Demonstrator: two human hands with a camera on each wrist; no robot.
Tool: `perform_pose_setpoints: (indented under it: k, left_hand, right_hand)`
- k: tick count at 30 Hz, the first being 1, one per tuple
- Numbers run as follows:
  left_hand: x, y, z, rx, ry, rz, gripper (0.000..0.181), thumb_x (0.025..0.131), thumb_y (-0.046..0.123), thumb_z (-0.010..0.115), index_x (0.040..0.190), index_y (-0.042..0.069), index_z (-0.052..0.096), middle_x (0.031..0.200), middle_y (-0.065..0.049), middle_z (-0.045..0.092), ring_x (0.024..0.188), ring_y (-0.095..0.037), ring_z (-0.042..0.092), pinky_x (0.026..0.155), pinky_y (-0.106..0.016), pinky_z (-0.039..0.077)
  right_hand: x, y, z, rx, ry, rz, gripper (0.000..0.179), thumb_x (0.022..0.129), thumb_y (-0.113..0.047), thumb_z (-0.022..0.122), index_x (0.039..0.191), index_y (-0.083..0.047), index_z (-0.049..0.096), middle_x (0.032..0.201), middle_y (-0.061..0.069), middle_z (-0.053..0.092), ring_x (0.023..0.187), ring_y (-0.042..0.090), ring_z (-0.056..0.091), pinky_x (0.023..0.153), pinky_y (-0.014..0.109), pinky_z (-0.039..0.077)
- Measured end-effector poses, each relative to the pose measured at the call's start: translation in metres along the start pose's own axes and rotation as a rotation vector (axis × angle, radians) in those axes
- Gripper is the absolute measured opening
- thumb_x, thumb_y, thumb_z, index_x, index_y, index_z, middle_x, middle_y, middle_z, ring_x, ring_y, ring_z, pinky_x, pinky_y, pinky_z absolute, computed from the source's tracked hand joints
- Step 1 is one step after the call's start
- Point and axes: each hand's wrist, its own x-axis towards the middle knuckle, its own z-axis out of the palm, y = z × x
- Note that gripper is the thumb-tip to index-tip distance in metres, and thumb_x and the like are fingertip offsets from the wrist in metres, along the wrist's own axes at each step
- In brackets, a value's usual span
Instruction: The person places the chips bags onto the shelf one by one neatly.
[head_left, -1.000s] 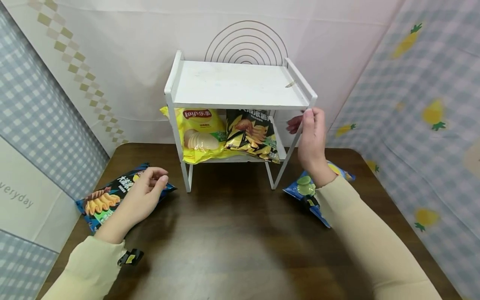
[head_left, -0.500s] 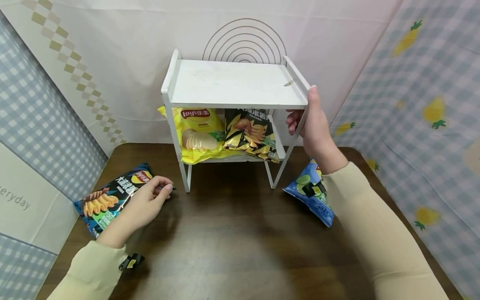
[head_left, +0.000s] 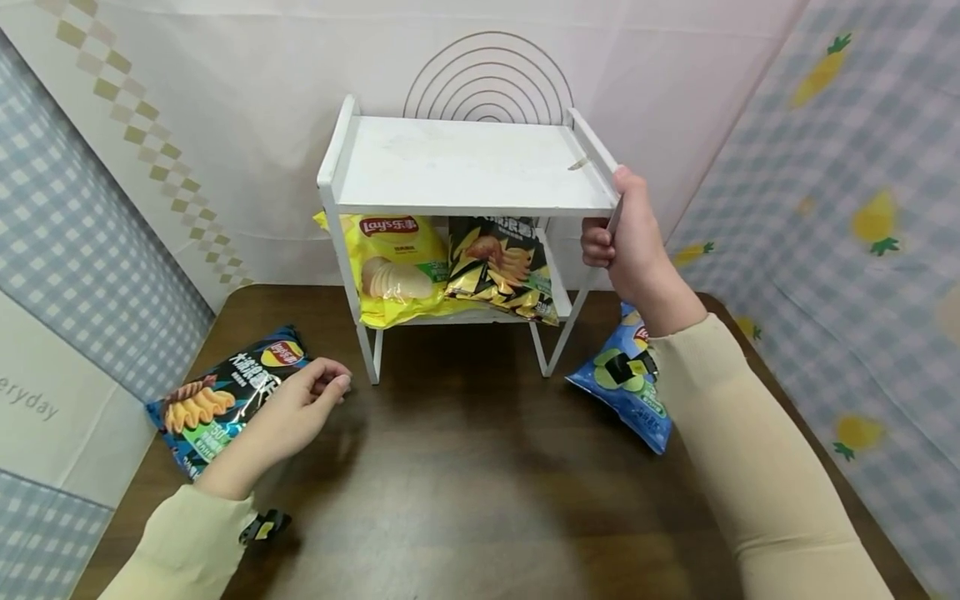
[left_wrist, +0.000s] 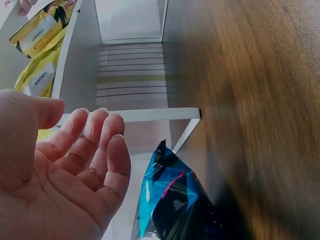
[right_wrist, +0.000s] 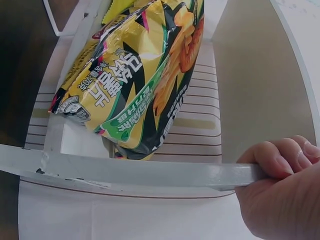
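A white two-tier rack [head_left: 472,162] stands at the back of the table. My right hand [head_left: 637,237] grips its right side post near the top corner, thumb up along the top shelf's edge. Fingers [right_wrist: 282,157] wrap that post [right_wrist: 125,172] in the right wrist view. On the lower shelf, a yellow Lay's chip bag [head_left: 401,271] leans beside a black-and-yellow chip bag [head_left: 501,267]. My left hand [head_left: 300,408], palm inward with fingers loosely bent, holds nothing. It hovers by the right end of a black-and-blue chip bag [head_left: 213,404], left of the rack.
A light-blue chip bag [head_left: 622,375] lies on the dark wooden table [head_left: 450,500] right of the rack, partly behind my right wrist. Patterned cloth [head_left: 810,275] hangs along the right side, and more at the back and left.
My right hand has risen along the rack's right post and closed round it near the top. The left hand has shifted slightly right and down. The bags on the shelf stay in place.
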Motion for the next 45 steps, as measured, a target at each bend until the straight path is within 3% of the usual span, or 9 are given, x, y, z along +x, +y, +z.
perform_pose_setpoints:
  k: [11, 18, 21, 25, 29, 34, 38, 41, 45]
  left_hand:
    - [-0.001, -0.004, -0.007, 0.038, 0.022, 0.014, 0.034, 0.103, 0.035, 0.046, 0.117, 0.006, 0.056, 0.101, -0.012, 0.062, 0.091, -0.026, 0.061, 0.072, -0.035, 0.05]
    - [-0.002, -0.022, -0.045, 0.134, 0.221, 0.044, 0.033, 0.102, 0.029, 0.05, 0.119, 0.002, 0.057, 0.106, -0.013, 0.062, 0.088, -0.02, 0.056, 0.071, -0.022, 0.045]
    - [-0.005, -0.034, -0.063, 0.159, 0.253, -0.031, 0.043, 0.102, 0.032, 0.048, 0.131, 0.0, 0.05, 0.124, -0.024, 0.055, 0.103, -0.034, 0.054, 0.08, -0.036, 0.045]
    - [-0.008, -0.05, -0.077, 0.27, 0.157, -0.204, 0.068, 0.102, 0.044, 0.042, 0.147, -0.004, 0.027, 0.142, -0.037, 0.031, 0.123, -0.058, 0.032, 0.089, -0.068, 0.03]
    - [-0.012, -0.059, -0.078, 0.389, 0.025, -0.308, 0.084, 0.098, 0.057, 0.039, 0.147, -0.009, 0.019, 0.143, -0.041, 0.022, 0.122, -0.065, 0.021, 0.088, -0.076, 0.02]
    - [-0.018, -0.058, -0.08, 0.443, -0.043, -0.306, 0.087, 0.096, 0.06, 0.042, 0.142, -0.012, 0.026, 0.136, -0.042, 0.029, 0.116, -0.064, 0.031, 0.086, -0.072, 0.027]
    - [-0.023, -0.061, -0.089, 0.384, -0.118, -0.282, 0.087, 0.096, 0.054, 0.05, 0.139, -0.018, 0.026, 0.126, -0.044, 0.04, 0.111, -0.058, 0.043, 0.083, -0.063, 0.04]
    - [-0.027, -0.066, -0.091, 0.294, -0.193, -0.349, 0.097, 0.095, 0.057, 0.05, 0.138, -0.023, 0.018, 0.129, -0.047, 0.034, 0.115, -0.058, 0.04, 0.086, -0.062, 0.042]
    - [-0.029, -0.071, -0.088, 0.257, -0.284, -0.451, 0.091, 0.095, 0.064, 0.041, 0.126, -0.021, 0.037, 0.108, -0.037, 0.052, 0.097, -0.045, 0.054, 0.078, -0.049, 0.048]
  right_hand:
    - [0.002, 0.007, 0.005, -0.076, 0.079, -0.073, 0.068, 0.101, -0.057, 0.017, 0.108, -0.004, 0.057, 0.047, -0.003, 0.018, 0.038, 0.014, 0.013, 0.041, 0.03, 0.01]
    - [0.003, 0.01, 0.006, -0.097, 0.079, -0.114, 0.07, 0.101, -0.058, 0.014, 0.11, -0.004, 0.057, 0.047, -0.002, 0.018, 0.038, 0.014, 0.012, 0.039, 0.03, 0.009]
    - [0.004, 0.011, 0.007, -0.117, 0.083, -0.108, 0.068, 0.101, -0.058, 0.015, 0.104, -0.004, 0.056, 0.047, -0.002, 0.019, 0.038, 0.014, 0.012, 0.039, 0.03, 0.009]
    - [0.004, 0.011, 0.006, -0.136, 0.092, -0.097, 0.067, 0.101, -0.058, 0.015, 0.098, -0.004, 0.054, 0.047, -0.002, 0.019, 0.038, 0.014, 0.012, 0.039, 0.03, 0.01]
    - [0.003, 0.011, 0.005, -0.133, 0.095, -0.093, 0.067, 0.102, -0.057, 0.015, 0.101, -0.004, 0.055, 0.047, -0.002, 0.018, 0.038, 0.014, 0.011, 0.039, 0.03, 0.009]
    - [0.002, 0.011, 0.003, -0.131, 0.095, -0.099, 0.066, 0.102, -0.056, 0.015, 0.102, -0.005, 0.055, 0.046, -0.002, 0.019, 0.038, 0.014, 0.012, 0.039, 0.031, 0.009]
    - [0.001, 0.011, 0.002, -0.125, 0.093, -0.101, 0.065, 0.102, -0.056, 0.015, 0.1, -0.005, 0.054, 0.046, -0.002, 0.019, 0.038, 0.013, 0.012, 0.039, 0.031, 0.01]
    - [0.001, 0.011, 0.002, -0.127, 0.09, -0.101, 0.065, 0.102, -0.056, 0.015, 0.098, -0.005, 0.054, 0.046, -0.002, 0.019, 0.038, 0.014, 0.012, 0.039, 0.03, 0.01]
    - [0.002, 0.011, 0.002, -0.138, 0.09, -0.11, 0.067, 0.101, -0.058, 0.015, 0.098, -0.004, 0.055, 0.046, -0.002, 0.019, 0.039, 0.014, 0.013, 0.039, 0.03, 0.01]
